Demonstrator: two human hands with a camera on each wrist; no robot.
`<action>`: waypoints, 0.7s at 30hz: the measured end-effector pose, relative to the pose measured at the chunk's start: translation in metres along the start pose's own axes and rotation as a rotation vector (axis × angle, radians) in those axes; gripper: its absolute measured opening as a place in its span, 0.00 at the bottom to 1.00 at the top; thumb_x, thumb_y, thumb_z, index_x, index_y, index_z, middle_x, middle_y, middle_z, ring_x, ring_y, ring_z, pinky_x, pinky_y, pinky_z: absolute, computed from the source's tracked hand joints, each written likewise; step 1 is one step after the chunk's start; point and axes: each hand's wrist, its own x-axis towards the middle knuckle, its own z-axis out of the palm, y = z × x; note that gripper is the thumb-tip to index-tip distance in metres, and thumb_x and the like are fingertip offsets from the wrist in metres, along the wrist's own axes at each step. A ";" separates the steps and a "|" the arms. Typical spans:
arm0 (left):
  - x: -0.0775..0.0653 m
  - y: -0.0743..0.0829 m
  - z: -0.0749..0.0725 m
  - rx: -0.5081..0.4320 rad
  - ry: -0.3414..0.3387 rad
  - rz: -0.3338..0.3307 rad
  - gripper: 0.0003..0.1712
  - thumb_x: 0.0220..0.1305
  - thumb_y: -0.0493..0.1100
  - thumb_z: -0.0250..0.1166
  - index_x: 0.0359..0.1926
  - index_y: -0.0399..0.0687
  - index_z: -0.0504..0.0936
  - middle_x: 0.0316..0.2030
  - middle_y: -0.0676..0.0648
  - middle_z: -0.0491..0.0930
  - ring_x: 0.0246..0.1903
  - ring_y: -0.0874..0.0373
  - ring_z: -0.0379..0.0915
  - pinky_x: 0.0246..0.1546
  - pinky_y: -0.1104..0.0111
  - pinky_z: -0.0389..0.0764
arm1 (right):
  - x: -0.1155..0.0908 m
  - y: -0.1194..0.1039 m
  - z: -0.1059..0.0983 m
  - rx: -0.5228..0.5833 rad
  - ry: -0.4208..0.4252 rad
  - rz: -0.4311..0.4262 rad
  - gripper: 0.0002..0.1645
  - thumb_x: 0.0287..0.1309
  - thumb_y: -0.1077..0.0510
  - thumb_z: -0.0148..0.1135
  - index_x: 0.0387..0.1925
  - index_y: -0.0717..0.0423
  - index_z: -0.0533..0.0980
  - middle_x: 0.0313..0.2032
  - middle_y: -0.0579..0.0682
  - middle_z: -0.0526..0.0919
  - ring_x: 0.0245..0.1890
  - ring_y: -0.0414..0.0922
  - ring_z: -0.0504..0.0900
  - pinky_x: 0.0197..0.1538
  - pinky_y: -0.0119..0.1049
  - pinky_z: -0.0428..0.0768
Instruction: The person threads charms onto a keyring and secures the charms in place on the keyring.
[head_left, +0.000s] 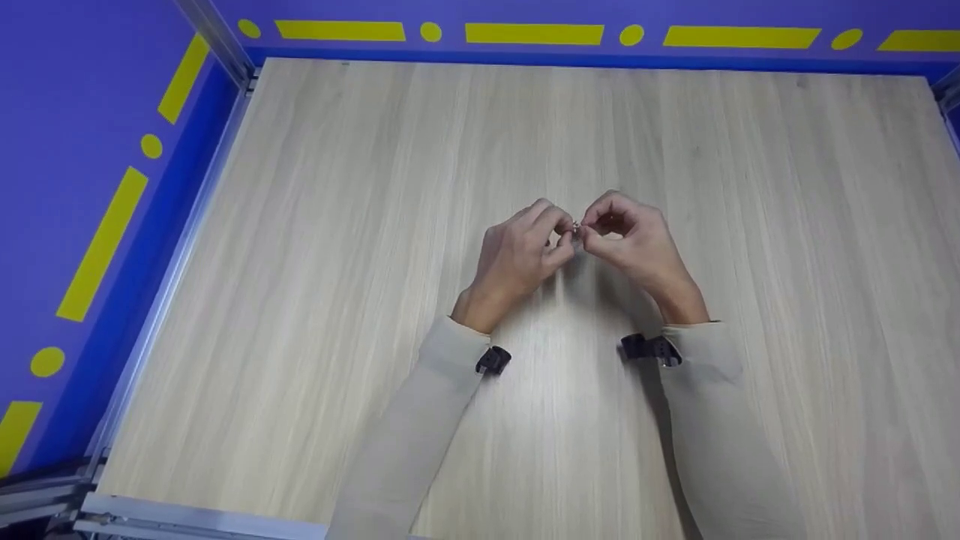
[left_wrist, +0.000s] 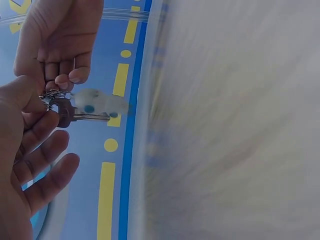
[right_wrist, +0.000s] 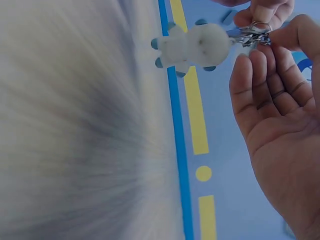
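Note:
In the head view my left hand (head_left: 517,251) and right hand (head_left: 636,238) meet over the middle of the table, thumb and fingertips pinching a small metal key ring (head_left: 576,227). The right wrist view shows the ring and its chain links (right_wrist: 259,35) between both hands' fingertips. From it hangs a white animal figurine (right_wrist: 207,46) with blue-green ears and paws. A key (left_wrist: 64,113) with a brownish head and a metal blade hangs beside the figurine in the left wrist view. The fingertips partly hide the ring.
The light wood-grain table (head_left: 360,247) lies below both hands. Blue panels (head_left: 82,82) with yellow bars and dots stand along the left and back. A metal rail (head_left: 172,274) runs along the table's left edge. Dark straps (head_left: 649,349) sit on both sleeved wrists.

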 end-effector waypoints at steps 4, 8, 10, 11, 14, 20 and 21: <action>0.000 0.001 -0.002 0.010 -0.026 -0.014 0.02 0.64 0.36 0.67 0.36 0.47 0.81 0.32 0.49 0.80 0.26 0.60 0.71 0.23 0.66 0.72 | 0.000 -0.003 0.001 -0.114 -0.015 -0.043 0.07 0.56 0.78 0.64 0.33 0.67 0.80 0.33 0.53 0.82 0.32 0.45 0.80 0.41 0.32 0.79; 0.000 0.001 -0.003 0.024 -0.042 -0.025 0.02 0.65 0.36 0.67 0.35 0.47 0.81 0.32 0.50 0.80 0.25 0.60 0.69 0.22 0.66 0.72 | 0.000 -0.005 0.001 -0.210 -0.035 -0.111 0.09 0.55 0.79 0.65 0.33 0.66 0.80 0.32 0.49 0.82 0.32 0.44 0.80 0.41 0.33 0.79; 0.000 0.002 -0.003 0.035 -0.049 -0.028 0.02 0.65 0.36 0.66 0.35 0.47 0.81 0.32 0.50 0.80 0.26 0.60 0.70 0.22 0.65 0.72 | 0.000 -0.006 0.000 -0.237 -0.048 -0.139 0.09 0.54 0.79 0.66 0.33 0.66 0.80 0.32 0.48 0.82 0.32 0.44 0.80 0.41 0.34 0.79; 0.000 0.002 -0.004 0.042 -0.052 -0.030 0.02 0.65 0.37 0.67 0.35 0.47 0.81 0.32 0.50 0.80 0.26 0.60 0.70 0.22 0.65 0.73 | 0.000 -0.006 0.000 -0.247 -0.054 -0.150 0.09 0.54 0.79 0.66 0.33 0.66 0.80 0.32 0.48 0.82 0.32 0.44 0.80 0.41 0.34 0.79; 0.001 0.003 -0.006 0.060 -0.064 -0.036 0.02 0.65 0.37 0.67 0.35 0.47 0.82 0.32 0.50 0.81 0.26 0.60 0.71 0.23 0.64 0.74 | 0.000 -0.006 0.000 -0.268 -0.072 -0.179 0.08 0.54 0.78 0.66 0.33 0.67 0.80 0.32 0.50 0.82 0.33 0.43 0.80 0.41 0.33 0.79; 0.002 0.004 -0.009 0.079 -0.096 -0.049 0.02 0.64 0.39 0.68 0.35 0.48 0.82 0.32 0.52 0.81 0.26 0.60 0.71 0.23 0.64 0.75 | 0.000 -0.007 0.001 -0.309 -0.088 -0.219 0.05 0.56 0.74 0.65 0.33 0.66 0.80 0.32 0.54 0.83 0.34 0.42 0.81 0.42 0.30 0.79; 0.002 0.004 -0.009 0.083 -0.099 -0.050 0.02 0.64 0.39 0.68 0.35 0.48 0.82 0.32 0.52 0.81 0.26 0.59 0.71 0.23 0.64 0.75 | 0.001 -0.007 0.001 -0.318 -0.089 -0.228 0.05 0.56 0.75 0.65 0.33 0.65 0.80 0.32 0.53 0.83 0.34 0.42 0.81 0.42 0.30 0.79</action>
